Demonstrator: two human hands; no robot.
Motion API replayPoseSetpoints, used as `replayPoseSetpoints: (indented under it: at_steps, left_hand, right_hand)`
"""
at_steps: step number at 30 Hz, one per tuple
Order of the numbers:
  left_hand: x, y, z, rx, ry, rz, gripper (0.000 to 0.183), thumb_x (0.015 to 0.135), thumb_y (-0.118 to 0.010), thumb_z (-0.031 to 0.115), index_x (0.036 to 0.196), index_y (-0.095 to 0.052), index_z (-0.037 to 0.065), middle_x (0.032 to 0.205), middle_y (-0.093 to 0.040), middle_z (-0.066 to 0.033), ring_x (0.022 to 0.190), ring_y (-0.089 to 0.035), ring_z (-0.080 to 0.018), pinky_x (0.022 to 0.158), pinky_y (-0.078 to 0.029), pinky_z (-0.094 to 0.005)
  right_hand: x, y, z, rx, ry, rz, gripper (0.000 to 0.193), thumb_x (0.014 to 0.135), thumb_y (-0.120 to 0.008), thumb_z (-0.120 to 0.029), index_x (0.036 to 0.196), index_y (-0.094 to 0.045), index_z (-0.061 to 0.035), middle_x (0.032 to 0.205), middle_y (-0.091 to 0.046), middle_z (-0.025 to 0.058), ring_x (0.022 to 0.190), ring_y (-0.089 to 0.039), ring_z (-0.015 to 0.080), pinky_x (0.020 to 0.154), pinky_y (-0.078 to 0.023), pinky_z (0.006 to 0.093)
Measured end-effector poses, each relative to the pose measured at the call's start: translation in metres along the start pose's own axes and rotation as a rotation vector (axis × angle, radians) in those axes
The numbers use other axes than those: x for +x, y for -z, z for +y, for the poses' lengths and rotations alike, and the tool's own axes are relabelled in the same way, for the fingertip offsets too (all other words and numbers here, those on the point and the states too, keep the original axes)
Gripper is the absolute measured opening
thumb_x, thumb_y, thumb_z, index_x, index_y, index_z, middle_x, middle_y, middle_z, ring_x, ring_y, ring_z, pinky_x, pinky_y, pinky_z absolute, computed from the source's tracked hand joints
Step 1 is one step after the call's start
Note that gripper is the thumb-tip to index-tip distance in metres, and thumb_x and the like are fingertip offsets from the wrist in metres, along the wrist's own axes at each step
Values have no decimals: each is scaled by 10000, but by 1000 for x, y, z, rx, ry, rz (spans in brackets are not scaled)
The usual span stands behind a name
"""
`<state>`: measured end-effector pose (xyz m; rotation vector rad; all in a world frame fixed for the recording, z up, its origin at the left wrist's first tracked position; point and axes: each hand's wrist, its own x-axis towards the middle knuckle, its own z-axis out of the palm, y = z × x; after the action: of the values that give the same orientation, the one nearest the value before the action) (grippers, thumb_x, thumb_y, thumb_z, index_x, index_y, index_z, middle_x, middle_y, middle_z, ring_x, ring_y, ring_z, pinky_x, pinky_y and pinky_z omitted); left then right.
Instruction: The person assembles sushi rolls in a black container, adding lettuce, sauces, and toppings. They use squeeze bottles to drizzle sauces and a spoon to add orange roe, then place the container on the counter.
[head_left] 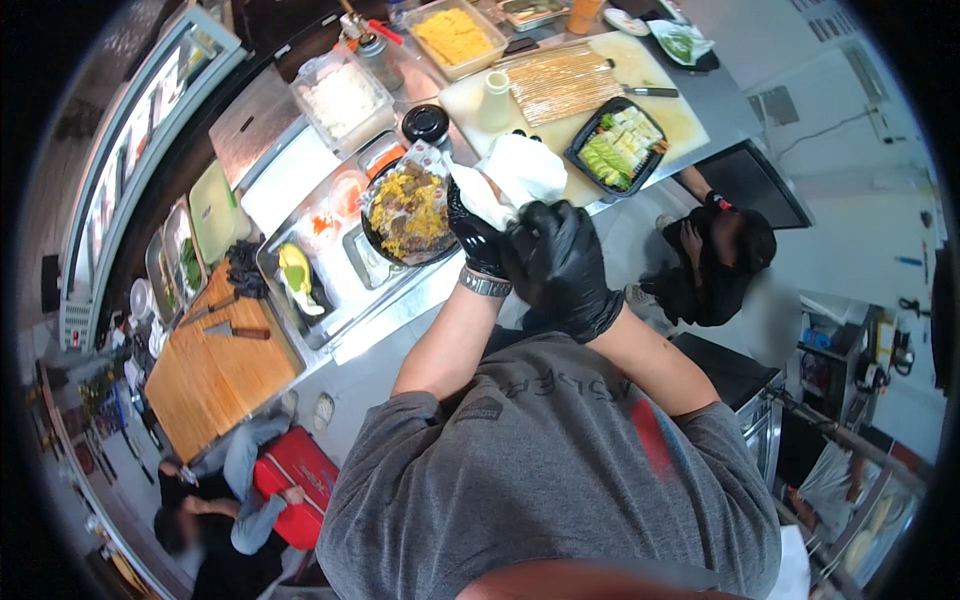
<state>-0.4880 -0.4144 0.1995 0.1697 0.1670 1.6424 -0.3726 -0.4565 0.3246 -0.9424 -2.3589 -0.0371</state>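
Grip: white wad (533, 168) is clamped in the left hand (480, 238); the right hand (563, 268) is curled against it, its hold not discernible.
Gloves (585, 300): smooth, shiny, black, wrinkled.
Wad: soft, crumpled, held over the metal bench (377, 328); bulk pointed away from the grey shirt (560, 460), long axis unclear.
Bowl (430, 258): round, black, heaped with crumbly yellow-brown food (405, 212).

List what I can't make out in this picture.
Head view:
Left hand: fingers partly hidden by the crumpled white sheet.
Right hand: palm hidden by its back and curled fingers.
That sheet: anything inside hidden by its folds.
Orange container: cut off by the top edge.
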Motion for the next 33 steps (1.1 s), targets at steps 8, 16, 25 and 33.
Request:
replayPoseSetpoints:
  at_steps: [8,16,25,33]
  left_hand:
    - [-31,-31,4,-366,368,36,519,1059,-344,474,1279,-527,42,1248,-594,-157,1165,-570,-288,1063,-443,-437]
    - [-47,-52,-5,-338,396,216,401,1080,-380,335,1104,-608,6,1147,-661,-147,1030,-644,-274,1012,-488,-444]
    - [-7,-9,-33,360,266,403,211,1018,-539,172,1173,-604,45,1023,-680,-84,935,-646,-237,802,-526,-357]
    - [74,34,-39,1987,-311,313,275,963,-643,211,1137,-693,4,997,-719,-231,881,-706,-337,780,-536,-400]
  right_hand:
    - [-2,-2,-10,339,34,-79,340,787,-723,-53,1126,-697,-60,1089,-676,155,1002,-676,332,849,-563,422]
    - [18,5,48,243,-43,-467,239,845,-704,-234,1015,-742,-70,958,-665,171,875,-662,354,772,-537,428]
    - [-2,40,186,810,-669,-450,255,886,-743,-152,1058,-726,35,876,-738,74,715,-637,74,595,-511,245]
    - [35,-56,452,483,-879,-152,264,914,-686,-256,991,-774,-19,849,-754,109,720,-682,166,682,-525,327]
